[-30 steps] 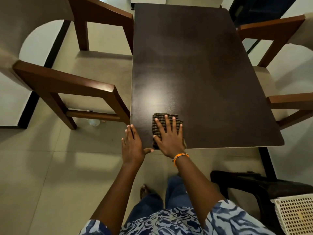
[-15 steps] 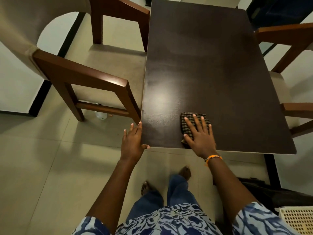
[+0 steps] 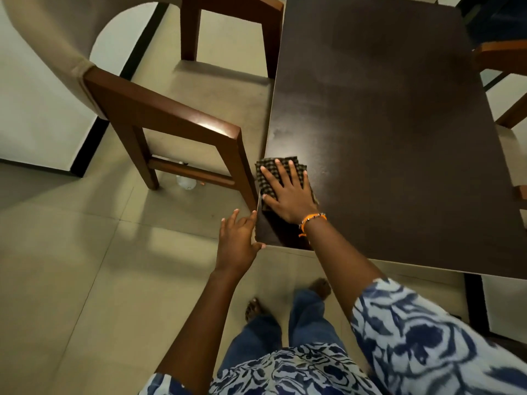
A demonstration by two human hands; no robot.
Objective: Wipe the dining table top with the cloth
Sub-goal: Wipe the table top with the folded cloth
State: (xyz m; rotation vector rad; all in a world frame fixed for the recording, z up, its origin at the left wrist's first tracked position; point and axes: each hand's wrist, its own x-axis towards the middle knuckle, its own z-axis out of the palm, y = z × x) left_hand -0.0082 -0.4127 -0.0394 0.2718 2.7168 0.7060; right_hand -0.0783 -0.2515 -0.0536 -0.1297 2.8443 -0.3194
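A dark brown rectangular dining table top [image 3: 385, 124] fills the upper right. A folded checked brown cloth [image 3: 266, 172] lies at its near left edge, slightly overhanging the side. My right hand [image 3: 288, 192], with an orange bracelet at the wrist, presses flat on the cloth with fingers spread. My left hand [image 3: 238, 238] rests against the table's near left corner, fingers apart, thumb at the front edge, holding nothing.
A wooden armchair [image 3: 171, 118] with beige padding stands tight against the table's left side. Another wooden chair [image 3: 507, 81] is at the right edge. A small white object [image 3: 186, 182] lies on the tiled floor under the left chair. My feet are below the table's near edge.
My right hand has slid the cloth leftward and a little farther away, to the table's left edge. The left hand stays at the near corner. The view has shifted left.
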